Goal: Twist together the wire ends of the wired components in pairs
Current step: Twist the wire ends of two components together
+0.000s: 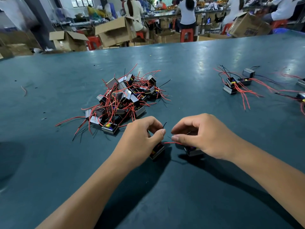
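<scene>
Red wire (pixel 171 143) lying crosswise, hands (pixel 165 138) pinching

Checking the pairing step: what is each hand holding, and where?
Left hand pinches a black wire near its free end; right hand pinches a red wire near its end. Both components lie beneath.

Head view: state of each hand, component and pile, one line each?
Left hand: pinching a black wire.
Right hand: pinching a wire end.
Left component: under left hand, on table.
Right component: under right hand, on table.
Red wire: stretched between both components.
Centre pile: loose, tangled.
Right group: set apart.
</scene>
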Demonstrator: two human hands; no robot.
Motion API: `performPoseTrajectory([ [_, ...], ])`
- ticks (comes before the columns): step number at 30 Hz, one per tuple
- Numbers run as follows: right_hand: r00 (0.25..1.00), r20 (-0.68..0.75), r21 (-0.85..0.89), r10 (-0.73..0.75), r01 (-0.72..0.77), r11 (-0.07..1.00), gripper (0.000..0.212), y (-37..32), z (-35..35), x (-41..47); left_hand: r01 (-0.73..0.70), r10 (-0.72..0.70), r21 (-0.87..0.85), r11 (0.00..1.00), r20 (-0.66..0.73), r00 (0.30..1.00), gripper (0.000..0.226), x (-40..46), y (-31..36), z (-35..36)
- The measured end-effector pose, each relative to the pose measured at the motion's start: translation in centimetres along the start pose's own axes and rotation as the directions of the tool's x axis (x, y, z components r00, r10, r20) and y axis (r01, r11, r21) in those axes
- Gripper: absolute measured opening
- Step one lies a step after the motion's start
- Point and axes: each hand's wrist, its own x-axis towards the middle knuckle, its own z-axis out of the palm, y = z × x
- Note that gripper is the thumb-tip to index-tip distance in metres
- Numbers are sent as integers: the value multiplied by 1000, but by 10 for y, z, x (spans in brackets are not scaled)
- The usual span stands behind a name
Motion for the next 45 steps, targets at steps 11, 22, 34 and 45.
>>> performPoseTrajectory([
  [11, 999, 48, -126, 27, -21, 992, 6, -9, 1, -6, 22, -21, -83, 996, 6, 1000, 11, -2, 5, 2],
  [22, 984, -127, 92, 124, -113, 989, 14, -4, 11, -8, -56, 57, -33, 998, 17, 998, 14, -6, 12, 0],
  [34, 967, -228, 282, 113, -46, 958, 9, -3, 21, -7, -31, 34, -86, 996, 35, 999, 17, -6, 12, -1],
  [45, 962, -249, 330, 109, -21, 944, 9, -4, 26, -7, -13, 18, -134, 991, 40, 999, 11, -7, 11, 1],
])
